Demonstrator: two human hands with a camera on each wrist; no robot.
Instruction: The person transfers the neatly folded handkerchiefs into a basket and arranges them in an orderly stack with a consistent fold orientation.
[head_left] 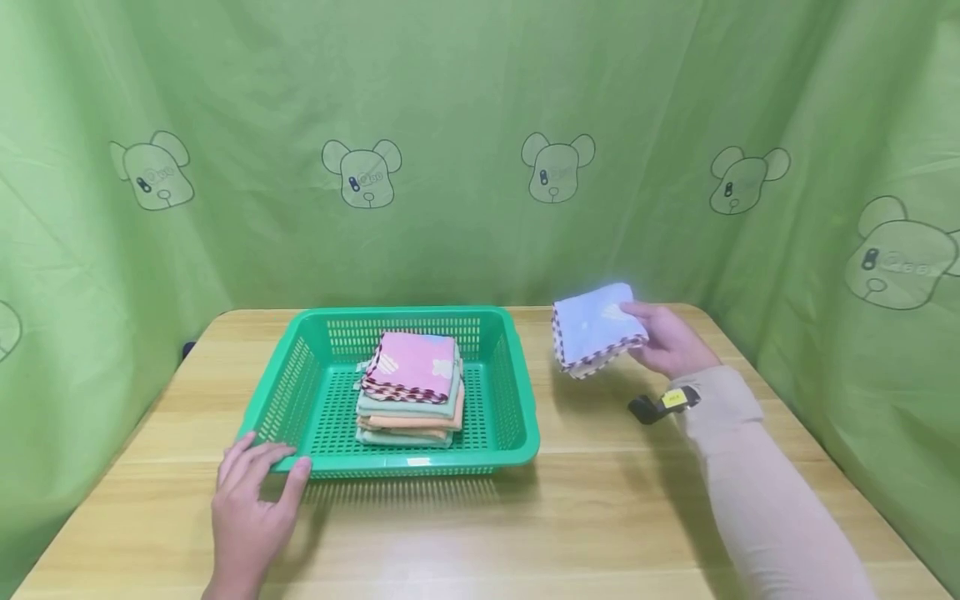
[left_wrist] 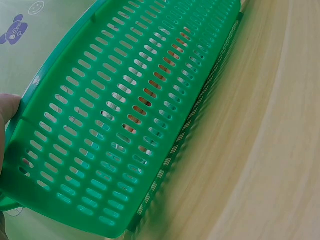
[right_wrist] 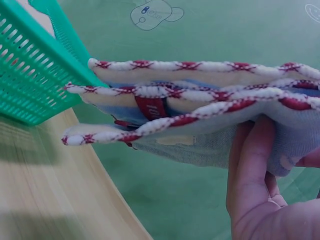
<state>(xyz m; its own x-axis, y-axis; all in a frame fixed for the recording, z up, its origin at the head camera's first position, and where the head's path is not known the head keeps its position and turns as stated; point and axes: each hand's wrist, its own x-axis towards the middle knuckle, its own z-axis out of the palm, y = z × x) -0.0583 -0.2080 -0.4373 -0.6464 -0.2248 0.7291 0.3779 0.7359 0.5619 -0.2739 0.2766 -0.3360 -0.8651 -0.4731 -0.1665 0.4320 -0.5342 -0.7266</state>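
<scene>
My right hand (head_left: 670, 340) holds a folded blue towel (head_left: 596, 321) above the table, right of the basket, with the thumb on top. The right wrist view shows the towel's layered edges (right_wrist: 185, 112), stitched in white and dark red, and fingers (right_wrist: 252, 165) underneath. My left hand (head_left: 251, 504) grips the front left corner of a green plastic basket (head_left: 517, 396). In the left wrist view the basket's slotted side (left_wrist: 115, 115) fills much of the frame. Inside the basket lies a stack of folded towels, a pink one (head_left: 411, 363) on top of green and orange ones (head_left: 412, 421).
The basket stands on a light wooden table (head_left: 600, 517). A green curtain (head_left: 457, 75) printed with bear heads hangs behind and at both sides. A black strap with a yellow label (head_left: 673, 397) is on the right wrist.
</scene>
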